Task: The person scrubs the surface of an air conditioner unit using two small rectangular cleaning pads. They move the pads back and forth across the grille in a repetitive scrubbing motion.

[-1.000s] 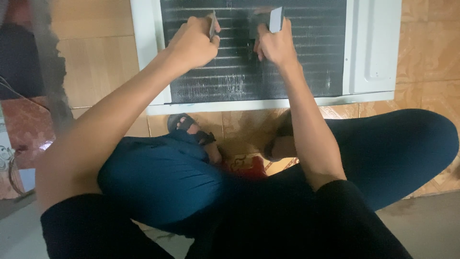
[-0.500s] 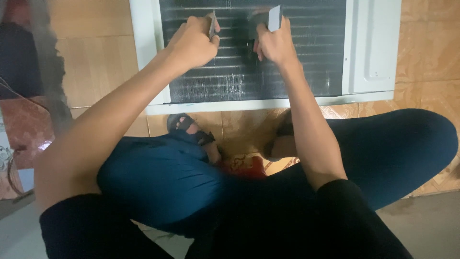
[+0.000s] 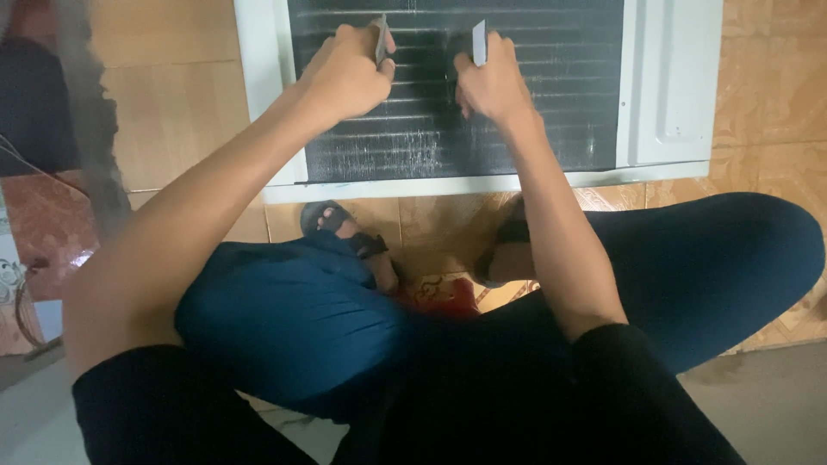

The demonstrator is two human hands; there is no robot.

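Observation:
A white air-conditioner unit (image 3: pixel 668 95) lies on the tiled floor with its dark finned coil (image 3: pixel 551 95) facing up. My left hand (image 3: pixel 345 73) is closed on a small flat tool (image 3: pixel 381 39) pressed to the fins near the coil's top. Beside it, my right hand (image 3: pixel 491 82) grips a second flat grey blade (image 3: pixel 479 43), also against the fins. Both hands sit close together over the middle of the coil. A patch of whitish, scraped fins (image 3: pixel 405 151) shows below them.
I sit cross-legged in dark trousers (image 3: pixel 293 319), with sandalled feet (image 3: pixel 340 228) just in front of the unit's lower edge. Tan floor tiles (image 3: pixel 172 112) surround it. A dark blurred object (image 3: pixel 52 95) and a reddish surface (image 3: pixel 43 224) lie at the left.
Both hands have shifted only slightly on the coil; the tools stay pressed on the fins.

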